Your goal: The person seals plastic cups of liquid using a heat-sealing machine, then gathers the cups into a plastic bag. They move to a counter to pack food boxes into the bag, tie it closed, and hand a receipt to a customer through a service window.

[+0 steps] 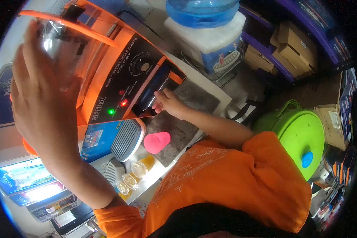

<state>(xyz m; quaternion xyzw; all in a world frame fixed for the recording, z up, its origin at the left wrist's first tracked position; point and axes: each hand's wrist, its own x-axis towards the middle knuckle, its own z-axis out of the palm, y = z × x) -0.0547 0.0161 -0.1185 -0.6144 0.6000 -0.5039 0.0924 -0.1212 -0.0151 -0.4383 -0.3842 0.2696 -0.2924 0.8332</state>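
Note:
The orange and black cup sealing machine [119, 83] has a dial and lit green and red lights on its panel. My left hand [43, 83] is at its upper side, fingers and thumb curved around clear plastic film [61, 47] below an orange disc. Part of the film is hidden by the hand. At the machine's dark opening, my right hand [168, 104] has its fingers curled on a shiny metal bar [156, 95]. A pink cup [156, 142] lies just below the machine, beside several film-topped cups [139, 168] with yellow contents.
A water dispenser with a blue bottle [204, 12] stands beyond the machine. To the right is a green lidded bucket [299, 139], with cardboard boxes [293, 49] behind it. A blue machine with a grey drip tray [127, 139] adjoins the sealer.

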